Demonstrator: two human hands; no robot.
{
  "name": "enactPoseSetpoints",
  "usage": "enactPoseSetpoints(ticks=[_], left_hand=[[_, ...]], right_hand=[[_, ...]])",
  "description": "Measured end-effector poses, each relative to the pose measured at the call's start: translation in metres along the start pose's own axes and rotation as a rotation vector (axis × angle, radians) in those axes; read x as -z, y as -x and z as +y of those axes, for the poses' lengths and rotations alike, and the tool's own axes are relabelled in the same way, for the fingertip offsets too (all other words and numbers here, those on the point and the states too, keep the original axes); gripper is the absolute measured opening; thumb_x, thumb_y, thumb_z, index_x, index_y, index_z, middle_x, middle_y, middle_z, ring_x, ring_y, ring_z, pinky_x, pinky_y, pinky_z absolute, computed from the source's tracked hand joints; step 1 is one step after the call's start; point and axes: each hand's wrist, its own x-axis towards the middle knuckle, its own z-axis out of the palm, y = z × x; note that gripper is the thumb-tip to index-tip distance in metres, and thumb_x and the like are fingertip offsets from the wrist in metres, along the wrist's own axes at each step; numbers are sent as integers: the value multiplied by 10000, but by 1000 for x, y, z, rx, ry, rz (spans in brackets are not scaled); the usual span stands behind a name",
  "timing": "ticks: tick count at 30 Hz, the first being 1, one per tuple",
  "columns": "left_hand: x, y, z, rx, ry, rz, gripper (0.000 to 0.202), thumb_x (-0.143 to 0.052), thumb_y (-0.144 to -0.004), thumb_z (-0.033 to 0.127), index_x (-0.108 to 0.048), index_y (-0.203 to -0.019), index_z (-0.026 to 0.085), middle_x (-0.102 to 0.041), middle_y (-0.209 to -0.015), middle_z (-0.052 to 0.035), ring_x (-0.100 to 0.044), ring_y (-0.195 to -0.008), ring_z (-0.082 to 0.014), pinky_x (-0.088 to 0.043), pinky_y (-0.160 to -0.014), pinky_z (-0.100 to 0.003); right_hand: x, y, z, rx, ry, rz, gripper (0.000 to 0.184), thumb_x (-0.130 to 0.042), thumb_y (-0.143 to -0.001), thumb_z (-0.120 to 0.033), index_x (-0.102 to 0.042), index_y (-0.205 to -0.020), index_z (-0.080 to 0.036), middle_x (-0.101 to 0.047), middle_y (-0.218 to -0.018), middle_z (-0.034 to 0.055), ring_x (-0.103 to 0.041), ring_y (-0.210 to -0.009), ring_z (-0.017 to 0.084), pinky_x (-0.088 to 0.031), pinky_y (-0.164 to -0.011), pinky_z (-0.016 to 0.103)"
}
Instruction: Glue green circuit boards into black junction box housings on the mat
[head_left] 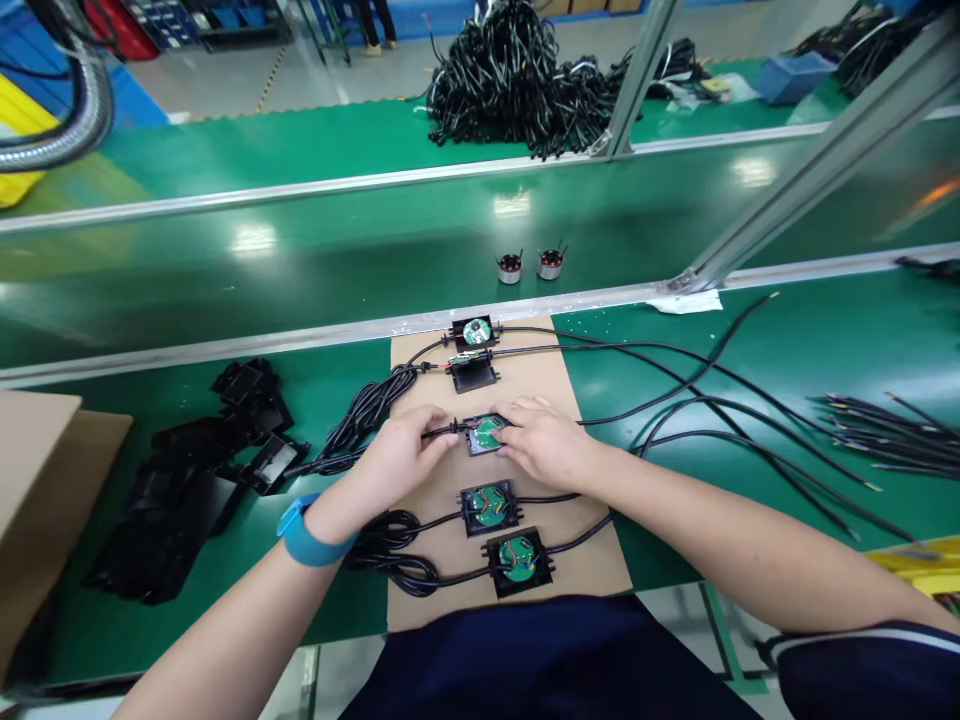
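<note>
My left hand [405, 452] is closed, thumb and forefinger pinching a black cable [444, 431] at the left side of a small black box. That box holds a green circuit board [486, 433]. My right hand [544, 440] grips the box's right side, its fingers curled over the edge and partly hiding it. Nearer my body lie two more black boxes, one with a round green board [490, 506] and another with a similar board [519, 558]. Beyond my hands are a box with a board [476, 332] and a box with its board tilted up [474, 374].
A cardboard sheet [600, 560] lies under the boxes. Coiled cables [367, 410], black plastic housings [180, 490] and a carton [45, 450] are on the left. Loose cables [892, 435] lie right. Two motor stators, one here [510, 268], stand behind the metal rail [315, 334].
</note>
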Motion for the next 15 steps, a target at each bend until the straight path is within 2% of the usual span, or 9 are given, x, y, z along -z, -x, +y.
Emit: enactPoseSetpoints(ticks=[3, 5, 7, 10, 15], left_hand=[[6, 5, 0, -25, 12, -70, 177, -540, -956, 301, -674, -922, 191, -728, -879, -39, -659, -797, -186, -472, -746, -293], [4, 6, 4, -45, 1, -56, 175, -512, -962, 256, -659, -896, 188, -706, -825, -26, -636, -757, -171, -450, -717, -278], [0, 7, 9, -59, -26, -42, 199, -482, -977, 251, -634, -867, 184, -668, -765, -17, -605, -706, -158, -427, -684, -268], [-7, 6, 13, -67, -62, -49, 274, -429, -1007, 274, -584, -801, 185, -599, -681, -5, -556, -640, -147, -393, -642, -261], [-19, 3, 8, -77, -96, -98, 279, -392, -1020, 257, -559, -807, 192, -618, -709, -19, -554, -654, -151, -388, -654, -263]], right_hand=[[0, 2, -2, -33, -4, -2, 239, -580, -976, -307, -762, -1035, -164, -631, -1245, 162, -545, -1060, 278, -458, -936, 462], [0, 2, -3, -47, 6, -5, 229, -588, -971, -293, -745, -1063, -155, -634, -1240, 161, -542, -1067, 282, -449, -949, 468], [0, 2, -5, -60, -1, 0, 242, -606, -960, -273, -706, -1133, -138, -642, -1226, 159, -545, -1074, 280, -450, -955, 459], [1, 1, -7, -65, -21, 13, 356, -630, -946, -246, -614, -1283, -132, -651, -1214, 146, -547, -1097, 271, -457, -957, 434], [-3, 2, -5, -15, 43, 15, 431, -570, -987, -275, -547, -1407, -179, -634, -1229, 149, -539, -1087, 268, -444, -954, 444]])
